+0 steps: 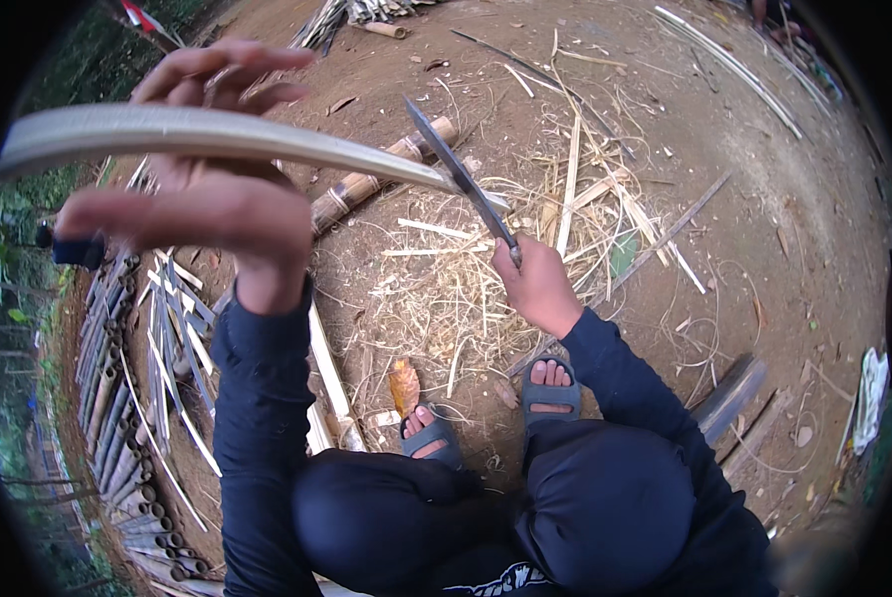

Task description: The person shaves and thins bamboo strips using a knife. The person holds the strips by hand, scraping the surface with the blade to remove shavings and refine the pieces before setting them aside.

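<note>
A long pale bamboo strip crosses the view from the far left, its narrow end meeting a knife. My right hand is wrapped round the knife's handle, with the dark blade slanting up and left across the strip. My left hand is raised beside the strip, its thumb below and its spread fingers above it. Those fingers are slightly blurred and not closed round the strip; whether the palm touches it, I cannot tell. Behind the strip, a bamboo pole lies on the ground.
Pale shavings and loose slats cover the dirt before my sandalled feet. Stacked bamboo poles line the left side. A dark split piece lies right of my knee. Long strips lie at the far right.
</note>
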`<action>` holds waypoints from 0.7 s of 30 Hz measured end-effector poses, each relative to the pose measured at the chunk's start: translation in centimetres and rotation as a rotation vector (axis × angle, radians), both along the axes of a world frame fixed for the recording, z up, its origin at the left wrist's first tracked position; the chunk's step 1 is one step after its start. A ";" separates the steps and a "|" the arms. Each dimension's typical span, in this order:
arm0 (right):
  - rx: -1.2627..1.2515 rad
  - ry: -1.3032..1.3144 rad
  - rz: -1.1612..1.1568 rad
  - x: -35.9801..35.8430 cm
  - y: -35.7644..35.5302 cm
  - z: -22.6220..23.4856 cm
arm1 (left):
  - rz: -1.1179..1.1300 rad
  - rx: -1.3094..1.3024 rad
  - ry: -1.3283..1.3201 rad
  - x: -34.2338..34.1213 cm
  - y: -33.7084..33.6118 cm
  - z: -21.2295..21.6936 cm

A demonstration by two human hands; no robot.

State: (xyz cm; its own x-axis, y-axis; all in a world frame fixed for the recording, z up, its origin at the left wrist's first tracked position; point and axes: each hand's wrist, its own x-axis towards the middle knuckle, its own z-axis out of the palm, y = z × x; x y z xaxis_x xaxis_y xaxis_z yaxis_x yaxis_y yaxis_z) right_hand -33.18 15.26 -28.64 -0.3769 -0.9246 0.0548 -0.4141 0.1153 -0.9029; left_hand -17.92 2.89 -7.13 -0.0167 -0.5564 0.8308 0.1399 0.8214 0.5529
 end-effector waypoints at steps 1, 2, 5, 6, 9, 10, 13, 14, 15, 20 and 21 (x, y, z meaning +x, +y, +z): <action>-0.001 -0.039 0.005 -0.5 0.1 -0.3 | -0.052 -0.080 0.098 0.6 -0.8 0.8; -0.001 -0.086 0.013 -0.7 0.3 -0.9 | -0.328 -0.054 0.193 2.4 -1.8 1.9; 0.024 -0.243 0.041 -0.9 1.0 -2.7 | -0.639 0.096 0.014 4.1 -0.2 2.9; 0.026 -0.209 0.035 -0.7 1.3 -2.1 | -0.644 0.119 -0.050 4.7 -0.1 3.0; -0.129 -0.062 0.081 1.5 2.4 1.8 | -0.188 0.123 0.080 2.3 2.9 2.7; -0.244 -0.001 0.098 1.9 2.7 2.5 | -0.003 0.121 0.066 1.1 3.9 2.7; -0.211 0.101 0.095 1.7 2.0 1.6 | 0.081 0.122 0.024 2.2 5.0 3.7; -0.041 0.073 0.044 0.5 1.6 -1.4 | 0.125 0.136 0.045 1.6 5.3 3.3; 0.145 0.065 -0.026 -1.1 2.0 -4.7 | 0.150 0.169 0.087 0.7 5.2 2.1; 0.053 0.110 0.062 0.0 2.1 -1.1 | 0.233 0.162 0.080 1.9 3.8 1.6; -0.092 0.143 0.092 0.6 1.9 0.4 | 0.274 0.142 0.073 2.1 3.4 2.0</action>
State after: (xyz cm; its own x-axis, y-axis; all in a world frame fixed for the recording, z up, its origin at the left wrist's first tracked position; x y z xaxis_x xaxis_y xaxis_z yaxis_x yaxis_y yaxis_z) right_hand -32.56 17.15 -28.26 -0.2729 -0.9435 0.1879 -0.5442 -0.0096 -0.8389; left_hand -15.82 6.32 -5.14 0.2063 -0.6426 0.7379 -0.0321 0.7492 0.6615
